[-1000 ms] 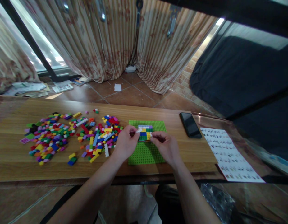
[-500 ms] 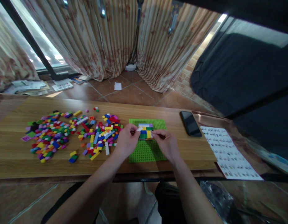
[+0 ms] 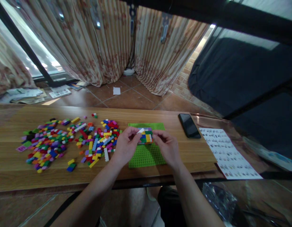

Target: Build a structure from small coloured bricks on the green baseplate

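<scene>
The hands [image 3: 126, 145] and forearms [image 3: 195, 195] are bare, and dark legwear [image 3: 170, 203] shows below.

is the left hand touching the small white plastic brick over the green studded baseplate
Touching: the head view shows the left hand pinching the small white plastic brick between thumb and forefinger.

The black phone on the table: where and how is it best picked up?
Probably by both long edges, mid-length, from above with the right hand, the nearer one: the phone lies flat on the table, narrower across than along.
</scene>
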### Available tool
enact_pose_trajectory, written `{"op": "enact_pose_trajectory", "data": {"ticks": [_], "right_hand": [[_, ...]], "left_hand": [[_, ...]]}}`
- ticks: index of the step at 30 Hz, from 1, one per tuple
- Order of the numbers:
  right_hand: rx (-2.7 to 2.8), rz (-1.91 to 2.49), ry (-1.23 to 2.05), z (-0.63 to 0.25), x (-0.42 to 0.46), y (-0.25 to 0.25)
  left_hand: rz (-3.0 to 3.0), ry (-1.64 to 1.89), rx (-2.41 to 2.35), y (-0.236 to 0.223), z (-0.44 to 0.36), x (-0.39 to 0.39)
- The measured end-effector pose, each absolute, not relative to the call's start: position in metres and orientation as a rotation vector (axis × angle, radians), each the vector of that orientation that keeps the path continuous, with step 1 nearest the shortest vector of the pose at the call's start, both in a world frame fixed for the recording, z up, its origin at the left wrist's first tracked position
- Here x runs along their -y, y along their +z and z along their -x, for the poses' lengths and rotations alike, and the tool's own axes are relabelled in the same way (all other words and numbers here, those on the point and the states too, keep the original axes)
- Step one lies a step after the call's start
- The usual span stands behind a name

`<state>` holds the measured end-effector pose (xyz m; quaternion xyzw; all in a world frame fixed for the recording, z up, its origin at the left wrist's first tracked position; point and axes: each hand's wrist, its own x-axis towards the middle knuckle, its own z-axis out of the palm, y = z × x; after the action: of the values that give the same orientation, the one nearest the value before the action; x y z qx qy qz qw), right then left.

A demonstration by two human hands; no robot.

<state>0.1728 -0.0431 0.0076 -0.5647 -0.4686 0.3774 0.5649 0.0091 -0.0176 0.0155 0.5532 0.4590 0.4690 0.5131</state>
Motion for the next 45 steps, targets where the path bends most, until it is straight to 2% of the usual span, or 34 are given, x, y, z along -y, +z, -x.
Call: {"op": "enact_pose_trajectory", "data": {"ticks": [16,23,30,45], "right_hand": [[1.113,1.085,1.032,-0.157,0.047,0.013],[1.062,1.172,0.975,-0.156,0.047,0.016],[1.066,1.231,1.028,-0.155,0.05,0.017],[1.44,1.479,0.698,-0.156,0.059,0.023]], "left_hand": [[-1.344,1.041,-0.919,0.021,-0.013,0.024],[-1.314,0.934,-0.871,0.021,-0.015,0.028],[-1.407,0.971,-0.938,0.009,-0.018,0.029],[-1.934,0.849,-1.132,0.012,-0.013,0.034]]}}
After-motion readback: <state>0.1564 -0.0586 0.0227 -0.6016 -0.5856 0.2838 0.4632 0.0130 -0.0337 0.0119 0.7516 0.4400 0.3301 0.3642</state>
